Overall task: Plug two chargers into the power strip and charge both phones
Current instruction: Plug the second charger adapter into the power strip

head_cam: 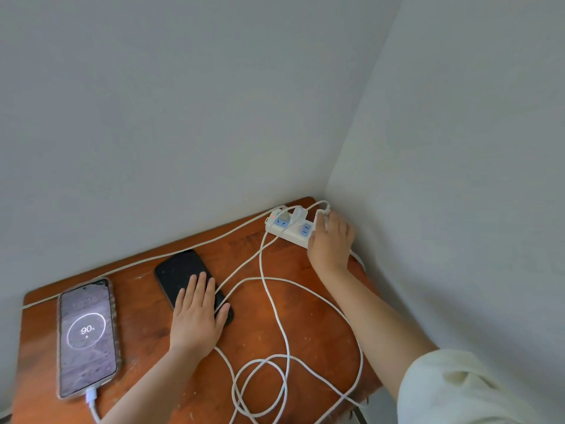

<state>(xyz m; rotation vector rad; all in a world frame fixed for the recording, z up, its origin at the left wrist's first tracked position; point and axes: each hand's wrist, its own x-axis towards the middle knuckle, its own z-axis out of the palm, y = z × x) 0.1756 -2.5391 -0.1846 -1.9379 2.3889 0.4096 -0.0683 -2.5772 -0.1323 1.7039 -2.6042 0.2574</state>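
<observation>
Our left hand (195, 313) lay flat and open on the dark phone (183, 276); our right hand (331, 240) rested on the power strip (293, 229) in the table (305, 325) corner, fingers around a charger (324, 214); the lit phone (87, 338), cabled, showed 90.

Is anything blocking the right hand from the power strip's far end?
Nothing visible does. The right hand already rests on the far end of the power strip, fingers at a white charger there. Loose white cables lie nearer on the table, not in its path.
</observation>
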